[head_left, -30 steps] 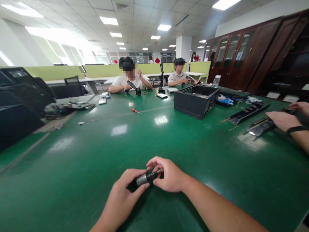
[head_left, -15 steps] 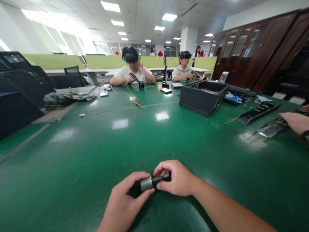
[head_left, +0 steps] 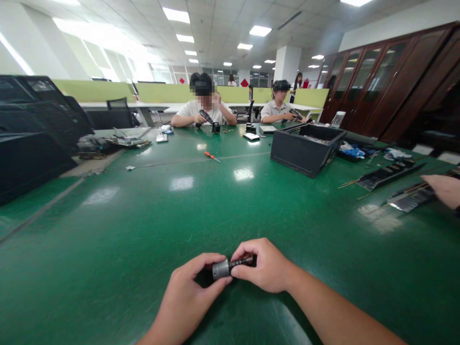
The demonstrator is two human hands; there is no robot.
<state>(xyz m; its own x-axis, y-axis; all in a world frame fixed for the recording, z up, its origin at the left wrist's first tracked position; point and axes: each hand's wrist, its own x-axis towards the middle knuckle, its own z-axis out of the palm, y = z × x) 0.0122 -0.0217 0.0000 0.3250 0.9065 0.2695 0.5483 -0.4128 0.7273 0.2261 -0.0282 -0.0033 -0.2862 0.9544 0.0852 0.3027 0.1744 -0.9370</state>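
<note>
Low in the middle of the head view, a small grey metal cylinder with a thin stepped shaft is held between my hands just over the green table. My left hand closes around the wide cylinder end, thumb below and index finger above. From the right, my right hand pinches the narrow shaft near where it leaves the cylinder. The shaft points right, and its tip shows inside the curl of my right fingers. Some of my right fingertips are hidden behind the shaft.
An orange screwdriver lies ahead on the green table. A black open bin stands right of it. Metal trays with thin rods lie at far right, beside another person's hand. Two people with power drills sit opposite.
The view has shifted slightly, so the surroundings sit a little lower and further right. My right thumb has moved closer to the cylinder along the shaft. Both hands keep their hold.
</note>
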